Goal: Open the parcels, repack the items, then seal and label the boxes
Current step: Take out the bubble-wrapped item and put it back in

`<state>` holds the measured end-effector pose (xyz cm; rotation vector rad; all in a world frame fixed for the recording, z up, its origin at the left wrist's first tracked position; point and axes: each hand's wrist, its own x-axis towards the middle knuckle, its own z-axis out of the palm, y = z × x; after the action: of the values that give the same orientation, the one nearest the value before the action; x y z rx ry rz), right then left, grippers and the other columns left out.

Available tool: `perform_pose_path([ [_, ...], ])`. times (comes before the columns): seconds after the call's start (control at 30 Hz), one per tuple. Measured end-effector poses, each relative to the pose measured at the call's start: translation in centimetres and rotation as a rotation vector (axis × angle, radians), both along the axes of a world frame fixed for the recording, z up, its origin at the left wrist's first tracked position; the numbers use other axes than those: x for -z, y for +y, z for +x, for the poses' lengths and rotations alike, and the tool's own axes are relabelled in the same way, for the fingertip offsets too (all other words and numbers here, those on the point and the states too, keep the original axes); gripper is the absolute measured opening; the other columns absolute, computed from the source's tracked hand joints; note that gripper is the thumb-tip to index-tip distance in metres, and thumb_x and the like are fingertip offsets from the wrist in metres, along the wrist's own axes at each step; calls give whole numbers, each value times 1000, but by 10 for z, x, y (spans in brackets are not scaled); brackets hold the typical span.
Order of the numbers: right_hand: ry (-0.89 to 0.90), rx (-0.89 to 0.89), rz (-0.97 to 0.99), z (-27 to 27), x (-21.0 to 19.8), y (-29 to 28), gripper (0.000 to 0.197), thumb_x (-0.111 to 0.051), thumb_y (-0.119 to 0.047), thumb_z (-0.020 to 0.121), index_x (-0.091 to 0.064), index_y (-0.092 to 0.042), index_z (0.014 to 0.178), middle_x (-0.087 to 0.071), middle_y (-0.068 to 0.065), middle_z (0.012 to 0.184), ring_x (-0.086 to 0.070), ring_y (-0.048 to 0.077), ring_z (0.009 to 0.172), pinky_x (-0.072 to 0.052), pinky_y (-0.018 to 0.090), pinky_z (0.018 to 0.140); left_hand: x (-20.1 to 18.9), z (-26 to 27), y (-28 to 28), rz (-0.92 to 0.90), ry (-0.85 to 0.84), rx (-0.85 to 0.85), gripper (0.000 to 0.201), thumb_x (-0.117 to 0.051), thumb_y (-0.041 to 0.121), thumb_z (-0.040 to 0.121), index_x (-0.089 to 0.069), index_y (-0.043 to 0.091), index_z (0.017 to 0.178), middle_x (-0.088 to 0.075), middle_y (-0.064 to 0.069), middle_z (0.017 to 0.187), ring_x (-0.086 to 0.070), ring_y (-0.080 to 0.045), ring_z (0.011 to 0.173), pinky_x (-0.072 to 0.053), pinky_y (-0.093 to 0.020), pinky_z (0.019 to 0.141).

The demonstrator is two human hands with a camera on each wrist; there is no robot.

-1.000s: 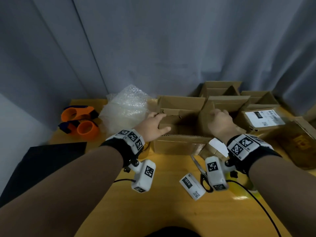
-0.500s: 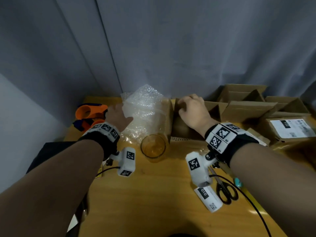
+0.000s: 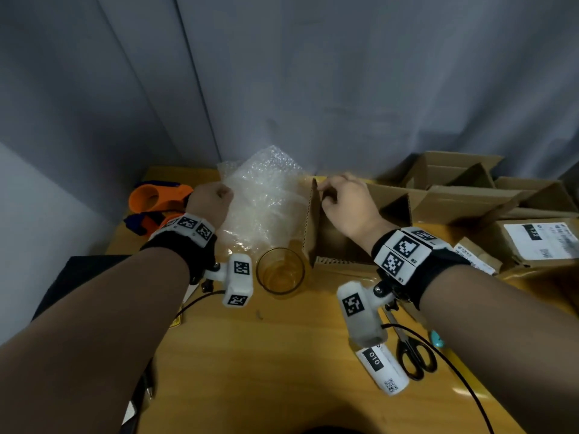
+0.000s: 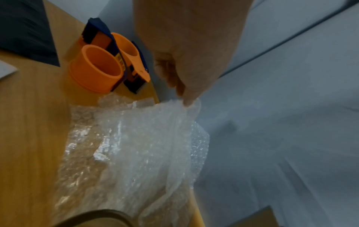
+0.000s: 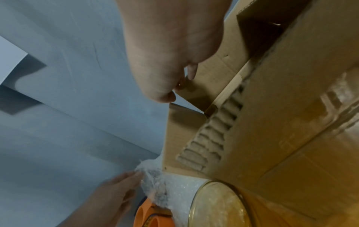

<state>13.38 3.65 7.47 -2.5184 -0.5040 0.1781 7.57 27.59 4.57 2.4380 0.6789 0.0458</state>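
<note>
A crumpled sheet of clear bubble wrap lies at the back of the wooden table. My left hand pinches its upper left edge; the left wrist view shows the fingertips closed on the film. Right of the wrap stands an open cardboard box. My right hand grips the top of its left flap, thumb and fingers pinching the card edge. An empty amber glass stands in front of the wrap, beside the box corner.
Two orange tape dispensers sit at the back left. More open boxes and a labelled parcel crowd the right side. Scissors and a white label roll lie near the front right. A black sheet covers the left edge.
My left hand left the box, moved left to the bubble wrap and closed on its edge. My right hand shifted to the box's left flap. The view swung left, revealing the glass.
</note>
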Motion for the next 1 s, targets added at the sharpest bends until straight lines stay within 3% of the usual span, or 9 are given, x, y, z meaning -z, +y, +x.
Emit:
perform_pose_path([
  [0.2, -39, -6, 114, 1, -18, -6, 31, -56, -15, 91, -58, -13, 122, -55, 7, 125, -46, 24, 123, -34, 29, 104, -59, 4, -15, -211, -409, -107, 7, -40, 18, 100, -41, 12, 104, -49, 2, 89, -48, -17, 85, -41, -30, 72],
  [0.37, 77, -82, 467, -8, -66, -6, 62, -59, -40, 91, -34, -16, 143, -37, 3, 146, -36, 15, 134, -30, 29, 112, -133, 0, -47, -384, -680, 34, 2, -35, 16, 101, -37, 15, 101, -46, 6, 78, -46, -4, 65, -42, -15, 61],
  [0.47, 231, -183, 624, -18, -103, -7, 77, -52, -55, 86, -20, -25, 149, -29, 1, 152, -34, 15, 137, -34, 30, 107, -170, -7, -77, -491, -694, 263, 13, -34, 13, 102, -35, 22, 94, -44, 6, 82, -49, 9, 62, -47, -21, 70],
  [0.57, 330, -238, 792, -26, -126, -6, 88, -59, -70, 72, -26, -31, 143, -46, 3, 144, -48, 16, 129, -42, 34, 102, -199, -18, -109, -854, -548, 450, 14, -33, 17, 103, -39, 22, 91, -51, 1, 97, -59, 4, 77, -54, -24, 64],
  [0.63, 285, -209, 870, -30, -137, -8, 84, -72, -58, 74, -33, -23, 139, -57, 5, 133, -56, 16, 122, -47, 38, 100, -210, -23, -123, -1028, -467, 518, 18, -29, 25, 103, -46, 19, 99, -61, -6, 112, -62, -12, 98, -51, -28, 76],
  [0.7, 194, -156, 922, -33, -145, -16, 59, -71, -19, 84, -42, -12, 134, -61, 8, 124, -60, 18, 114, -50, 37, 97, -218, -27, -131, -1056, -504, 479, 26, -28, 29, 103, -49, 14, 107, -63, -12, 113, -62, -21, 104, -50, -35, 86],
  [0.8, 133, -60, 993, -36, -158, -37, 43, -60, 8, 84, -56, -16, 119, -67, 4, 106, -66, 17, 96, -54, 29, 81, -212, -24, -125, -563, -732, 288, 21, -47, 27, 99, -47, 13, 114, -55, -4, 113, -56, -15, 100, -48, -26, 87],
  [0.87, 142, -12, 1052, -36, -165, -53, 40, -56, 11, 83, -58, -12, 116, -67, 4, 99, -66, 18, 90, -54, 26, 75, -198, -19, -112, -312, -685, 205, 59, -63, 38, 87, -35, 14, 134, -37, -2, 135, -44, -13, 119, -38, -26, 100],
  [1.0, 169, 68, 1187, -37, -178, -85, 28, -44, 17, 83, -58, -7, 88, -65, 4, 72, -64, 13, 66, -49, 20, 59, -178, -20, -105, -545, -254, 206, 120, -60, 69, 65, 12, 24, 150, -8, -3, 159, -17, -21, 144, -21, -40, 116],
])
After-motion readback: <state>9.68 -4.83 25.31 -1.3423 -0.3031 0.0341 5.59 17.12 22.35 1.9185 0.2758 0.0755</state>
